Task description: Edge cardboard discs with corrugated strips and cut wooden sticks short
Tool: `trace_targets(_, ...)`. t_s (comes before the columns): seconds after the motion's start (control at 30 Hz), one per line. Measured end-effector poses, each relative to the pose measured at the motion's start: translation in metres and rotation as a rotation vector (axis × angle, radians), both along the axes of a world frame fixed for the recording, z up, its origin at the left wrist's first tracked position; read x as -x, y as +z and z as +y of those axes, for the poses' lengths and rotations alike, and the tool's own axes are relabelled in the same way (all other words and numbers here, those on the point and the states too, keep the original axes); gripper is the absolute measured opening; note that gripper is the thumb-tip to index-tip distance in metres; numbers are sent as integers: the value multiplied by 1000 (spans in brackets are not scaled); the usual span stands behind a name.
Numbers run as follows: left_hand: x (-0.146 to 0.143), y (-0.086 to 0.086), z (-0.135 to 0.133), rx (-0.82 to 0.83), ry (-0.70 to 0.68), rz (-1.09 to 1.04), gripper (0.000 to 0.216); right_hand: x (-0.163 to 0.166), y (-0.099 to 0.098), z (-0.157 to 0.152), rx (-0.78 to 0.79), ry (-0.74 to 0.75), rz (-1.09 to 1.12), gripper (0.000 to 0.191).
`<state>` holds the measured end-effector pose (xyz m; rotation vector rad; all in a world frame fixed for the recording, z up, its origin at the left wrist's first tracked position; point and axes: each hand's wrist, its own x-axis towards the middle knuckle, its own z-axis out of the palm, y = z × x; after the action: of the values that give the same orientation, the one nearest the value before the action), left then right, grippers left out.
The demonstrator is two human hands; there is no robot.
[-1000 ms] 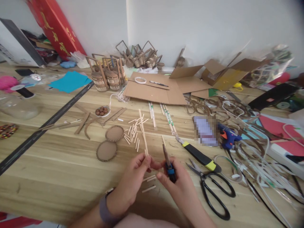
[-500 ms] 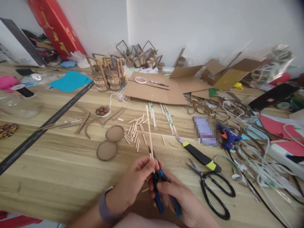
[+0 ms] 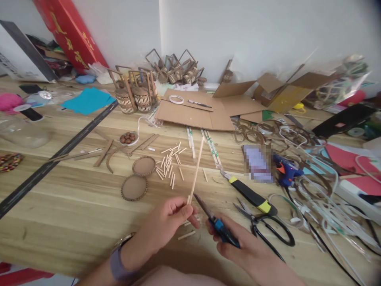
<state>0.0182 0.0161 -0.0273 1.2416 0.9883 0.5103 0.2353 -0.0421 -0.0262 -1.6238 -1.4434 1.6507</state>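
Observation:
My left hand (image 3: 169, 220) pinches the near end of a long thin wooden stick (image 3: 197, 170) that points away and up to the right. My right hand (image 3: 238, 246) grips blue-handled pliers (image 3: 216, 224), their closed jaws touching the stick's near end just beside my left fingers. Several short cut stick pieces (image 3: 171, 165) lie scattered on the wooden floor (image 3: 74, 206) beyond my hands, and a few more (image 3: 186, 235) lie just below my left fingers. Two round cardboard discs (image 3: 138, 177) sit left of the pieces.
Black scissors (image 3: 264, 226) and a yellow-black utility knife (image 3: 247, 193) lie right of my hands, with a blue glue gun (image 3: 285, 171) and cable tangle beyond. Flat cardboard (image 3: 193, 111), small cardboard baskets (image 3: 135, 95), a long black ruler (image 3: 56, 159) and blue paper (image 3: 87, 101) lie farther off.
The pliers' handles closed and the tool swung from upright to pointing left at the stick's end. The stick tilted from leaning left to leaning right. My right hand shifted right.

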Motion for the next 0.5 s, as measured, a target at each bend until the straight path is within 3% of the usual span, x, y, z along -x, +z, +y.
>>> trace_targets(0.23, -4, -2, -6, 74, -150, -134, 45, 3, 20, 9, 109, 81, 7, 35)
trace_targets(0.5, -8, -2, -6, 112, -199, -256, 48, 3, 19, 9, 142, 121, 36, 30)
